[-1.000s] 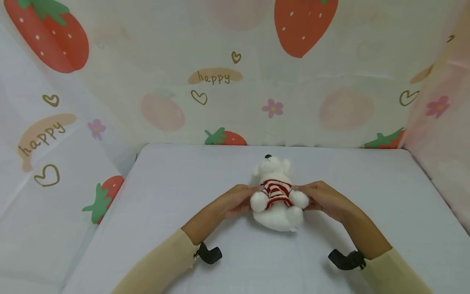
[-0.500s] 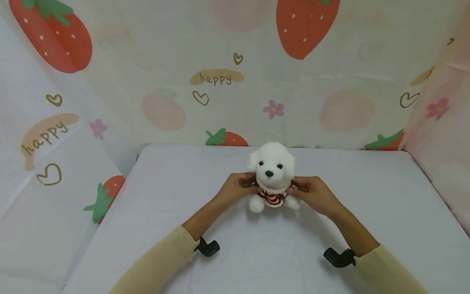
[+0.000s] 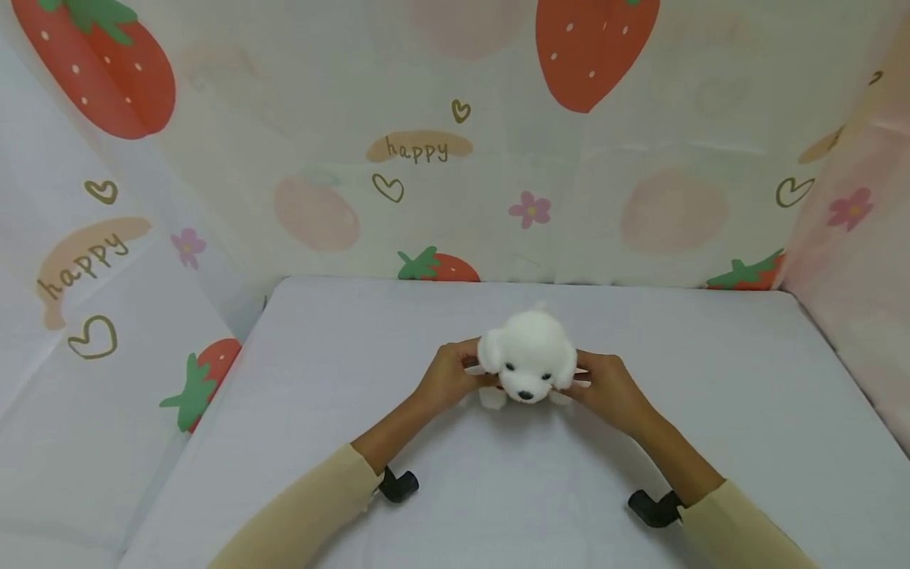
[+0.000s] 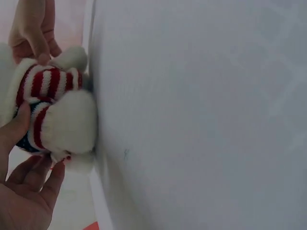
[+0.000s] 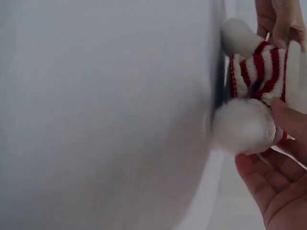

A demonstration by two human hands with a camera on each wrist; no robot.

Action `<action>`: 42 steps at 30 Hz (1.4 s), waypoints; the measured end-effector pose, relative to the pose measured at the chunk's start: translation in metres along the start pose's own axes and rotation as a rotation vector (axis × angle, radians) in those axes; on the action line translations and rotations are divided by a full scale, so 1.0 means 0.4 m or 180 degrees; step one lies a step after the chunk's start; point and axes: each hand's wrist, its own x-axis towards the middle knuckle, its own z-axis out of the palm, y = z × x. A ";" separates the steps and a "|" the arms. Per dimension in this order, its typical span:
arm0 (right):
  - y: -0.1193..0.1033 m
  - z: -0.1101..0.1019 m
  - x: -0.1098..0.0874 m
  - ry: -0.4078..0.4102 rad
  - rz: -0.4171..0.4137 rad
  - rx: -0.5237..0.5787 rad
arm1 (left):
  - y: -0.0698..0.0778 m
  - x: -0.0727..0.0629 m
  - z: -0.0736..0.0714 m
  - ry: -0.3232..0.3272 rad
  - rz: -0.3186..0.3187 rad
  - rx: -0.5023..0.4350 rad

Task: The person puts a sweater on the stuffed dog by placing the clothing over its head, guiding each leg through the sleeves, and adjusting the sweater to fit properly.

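Observation:
A white plush dog [image 3: 533, 344] with floppy ears, dark eyes and a black nose is between my hands, its head bowed toward me. Its red-and-white striped knitted sweater [image 4: 50, 84] is mostly hidden by the head in the head view but shows well in both wrist views. My left hand [image 3: 446, 378] grips one side of its body, thumb on the sweater and the other fingers behind. On the opposite side my right hand [image 3: 613, 395] holds it the same way, thumb in front. The white paws [image 5: 242, 127] are right at the tabletop.
A white cloth covers the table [image 3: 370, 332] beneath the dog. Behind and at both sides hang fabric walls printed with strawberries, hearts and flowers; the back wall [image 3: 597, 174] rises at the table's far edge. Black wrist cameras [image 3: 400, 485] sit at the cuffs of beige sleeves [image 3: 306, 506].
One second ago the dog was tipped back, nose up and underside toward me. It then came upright, facing me, and now its head has tilted forward and down. Both hands keep hold.

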 end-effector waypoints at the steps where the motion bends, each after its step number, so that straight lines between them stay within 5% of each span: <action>1: 0.000 0.001 -0.001 -0.0065 0.0022 0.0006 | -0.001 -0.001 -0.005 -0.0080 0.0020 0.0073; 6: -0.003 -0.018 0.007 -0.0362 0.0193 0.0010 | -0.003 0.005 -0.037 -0.0218 -0.0063 -0.0030; 12: 0.003 -0.047 0.040 -0.0220 0.0819 0.0435 | -0.027 0.034 -0.050 0.0001 -0.0766 -0.0331; 15: 0.009 -0.030 0.061 -0.0211 0.0921 0.0456 | -0.044 0.047 -0.048 -0.0050 -0.0932 -0.0378; 23: 0.025 0.019 0.094 0.0075 0.0643 -0.0137 | -0.074 0.081 -0.029 -0.0148 -0.0762 0.0140; 28: 0.031 0.032 0.094 0.0113 0.0863 -0.0367 | -0.074 0.103 -0.014 -0.0067 -0.0501 0.0609; 31: 0.020 0.034 0.089 0.0073 0.0969 -0.0440 | -0.050 0.097 -0.016 -0.0030 -0.0510 0.0722; 37: -0.028 -0.002 0.054 0.0371 0.0851 -0.0251 | 0.061 0.049 -0.047 0.0105 -0.0373 0.0119; 42: -0.058 -0.033 0.036 0.0259 0.0928 0.0309 | 0.120 0.024 -0.067 -0.0197 -0.0298 -0.0274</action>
